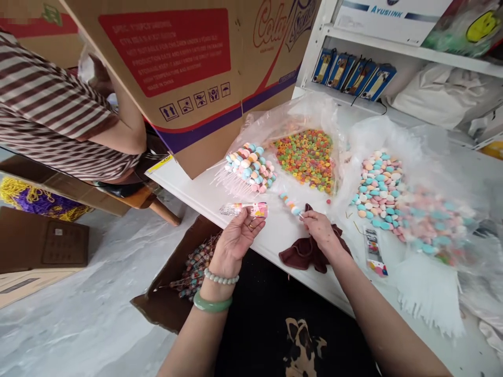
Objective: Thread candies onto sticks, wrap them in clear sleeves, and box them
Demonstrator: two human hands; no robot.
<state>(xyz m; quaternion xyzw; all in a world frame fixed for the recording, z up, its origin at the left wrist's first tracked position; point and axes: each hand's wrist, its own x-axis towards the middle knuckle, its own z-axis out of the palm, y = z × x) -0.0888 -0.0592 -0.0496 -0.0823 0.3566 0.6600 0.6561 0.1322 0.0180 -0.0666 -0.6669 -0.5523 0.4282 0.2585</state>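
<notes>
My left hand [240, 235], with a beaded bracelet and a green bangle at the wrist, pinches a small printed clear wrapper [257, 209] over the table's front edge. My right hand [319, 226] grips the stick end of a candy skewer [290, 203], whose coloured pieces point up and left, apart from the wrapper. A dark red cloth [302, 253] lies under and beside my right hand. Behind the wrapper is a pile of candy skewers [251, 166] with white sticks. Orange and green ring candies [307, 157] fill an open plastic bag beyond the skewer.
Pastel candies [379, 186], a printed packet [374, 251] and white sticks [428, 293] lie at right. A large carton [204, 78] stands at back left. Below the table edge, a box [157, 301] holds finished-looking skewers. A person in a striped shirt [51, 99] sits at left.
</notes>
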